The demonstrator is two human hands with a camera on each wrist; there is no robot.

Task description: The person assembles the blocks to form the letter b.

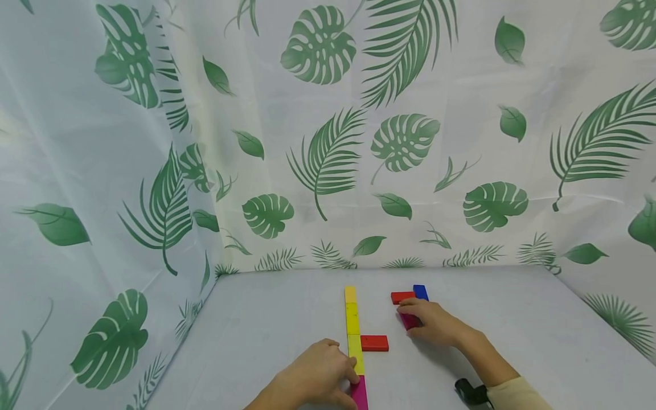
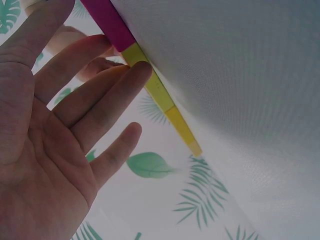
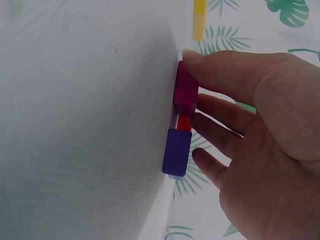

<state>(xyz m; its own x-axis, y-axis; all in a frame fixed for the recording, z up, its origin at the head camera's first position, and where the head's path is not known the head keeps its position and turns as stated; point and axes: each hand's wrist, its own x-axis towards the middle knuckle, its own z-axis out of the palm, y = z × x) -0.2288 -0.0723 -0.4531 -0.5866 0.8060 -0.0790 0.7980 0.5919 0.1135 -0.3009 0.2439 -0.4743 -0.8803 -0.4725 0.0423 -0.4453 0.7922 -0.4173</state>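
Observation:
In the head view, a line of yellow blocks (image 1: 352,319) runs away from me, with a magenta block (image 1: 360,393) at its near end. My left hand (image 1: 320,373) lies along the line's left side. Its fingertips touch near the yellow-magenta joint, fairly straight in the left wrist view. Farther right, my right hand (image 1: 435,324) pinches another magenta block (image 3: 186,87) between thumb and fingers, low over the table. Just beyond that block are a red block (image 1: 402,297) and a blue block (image 1: 420,292). The right fingers partly cover these pieces.
A second red block (image 1: 374,343) sticks out rightward from the yellow line, between my hands. The white table (image 1: 256,319) meets leaf-printed curtains (image 1: 328,171) at the back and sides. A black device (image 1: 471,393) is at my right wrist by the sleeve.

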